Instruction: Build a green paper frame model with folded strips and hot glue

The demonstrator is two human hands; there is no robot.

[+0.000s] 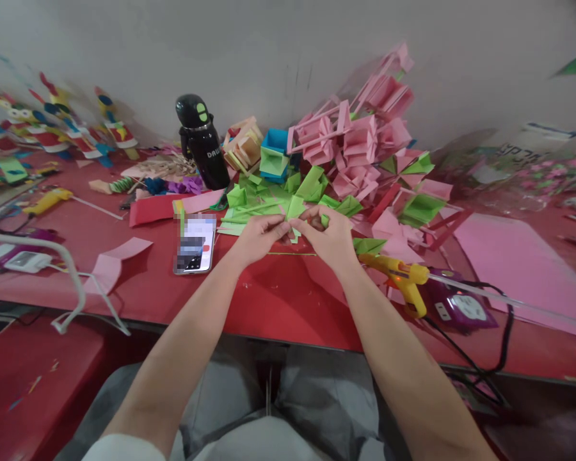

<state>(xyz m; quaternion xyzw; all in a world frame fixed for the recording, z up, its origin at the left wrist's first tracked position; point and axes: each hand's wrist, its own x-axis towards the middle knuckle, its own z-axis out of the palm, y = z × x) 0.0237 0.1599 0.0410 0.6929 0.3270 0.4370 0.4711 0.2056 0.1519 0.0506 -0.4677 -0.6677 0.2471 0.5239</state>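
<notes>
My left hand (264,237) and my right hand (327,232) meet over the front part of the red table (288,307). Between their fingertips is a small green paper piece (295,208), pinched from both sides. Its lower part is hidden by the fingers. Just behind the hands lies a heap of green folded paper (254,198). Pink folded paper shapes (360,137) pile up behind and to the right. A yellow glue gun (403,275) lies right of my right forearm, and a phone (196,243) with a lit screen is left of my left hand.
A black bottle (204,144) stands at the back left of the hands. A purple power strip (461,304) with a black cable sits at the right, near a pink sheet (518,269). Another yellow glue gun (48,200) and a white metal bar (67,256) are at the left.
</notes>
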